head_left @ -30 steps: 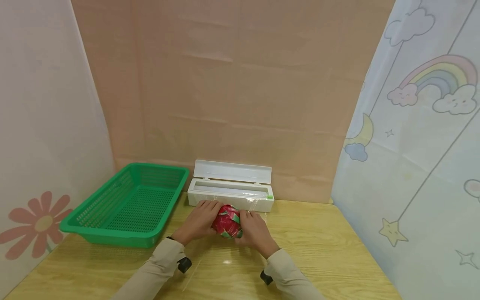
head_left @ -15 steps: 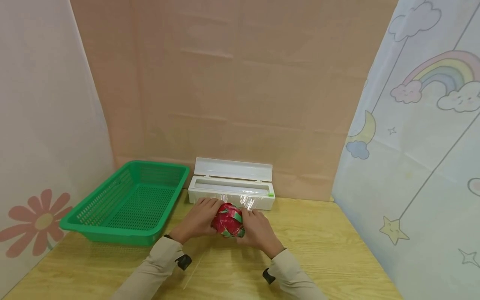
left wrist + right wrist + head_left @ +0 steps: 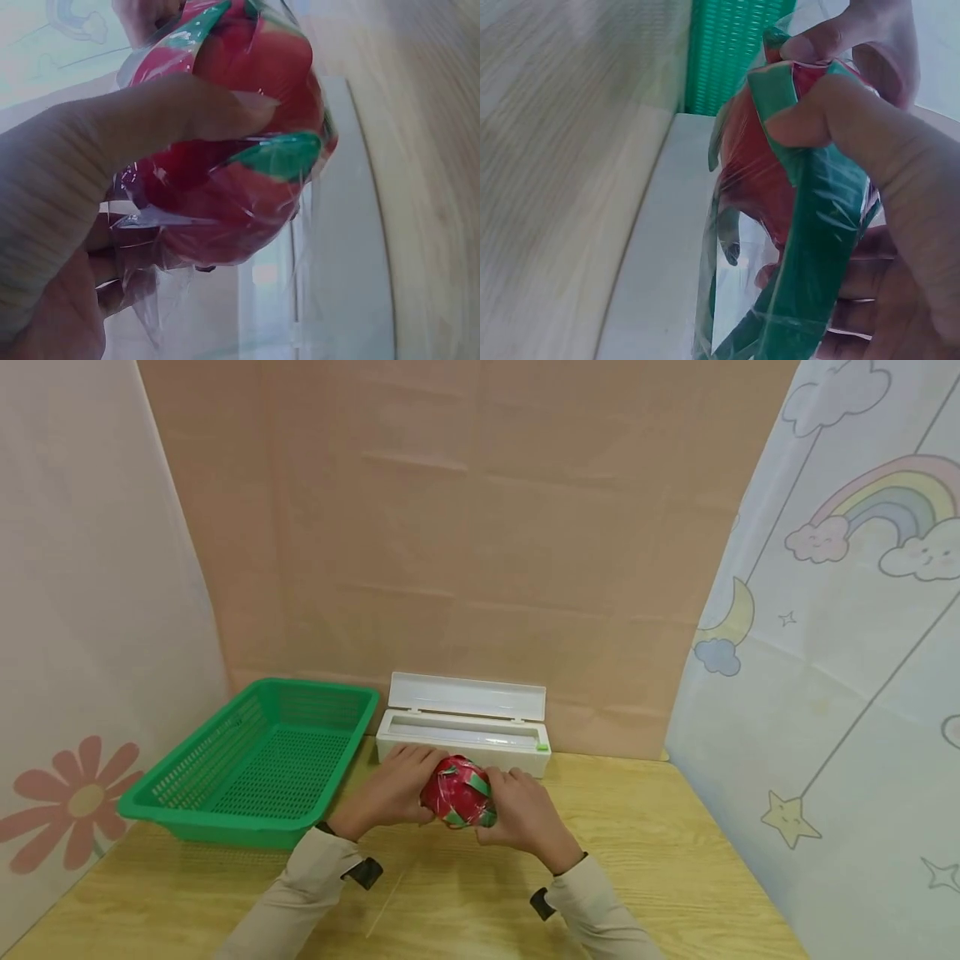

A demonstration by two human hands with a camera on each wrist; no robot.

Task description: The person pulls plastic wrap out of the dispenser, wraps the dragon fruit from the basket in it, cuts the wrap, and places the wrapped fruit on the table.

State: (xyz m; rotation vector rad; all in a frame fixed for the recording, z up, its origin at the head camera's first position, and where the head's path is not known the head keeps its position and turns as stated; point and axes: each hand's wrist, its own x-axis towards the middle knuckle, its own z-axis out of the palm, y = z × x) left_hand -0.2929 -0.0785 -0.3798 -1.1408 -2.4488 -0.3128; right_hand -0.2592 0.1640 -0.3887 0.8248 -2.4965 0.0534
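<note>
A red dragon fruit (image 3: 459, 793) with green scales is between the two hands, in front of a white cling film box (image 3: 480, 753). Clear cling film (image 3: 169, 300) covers the fruit and hangs loose below it in the left wrist view. My left hand (image 3: 393, 785) grips the fruit's left side, the thumb lying across it and the fingers behind. On the other side, my right hand (image 3: 525, 810) holds it with its thumb pressed on a green scale. The fruit's underside is hidden in the head view.
The box's lid (image 3: 468, 696) stands raised, and a film roll lies inside. A green plastic basket (image 3: 240, 835) sits at the left of the wooden table (image 3: 637, 860). Hanging cloths enclose the back and both sides. A thin strip lies on the table between the forearms.
Both hands have raised the dragon fruit a little and turned it slightly. Shiny film stretched across the box's front half a second ago; that sheen no longer shows there.
</note>
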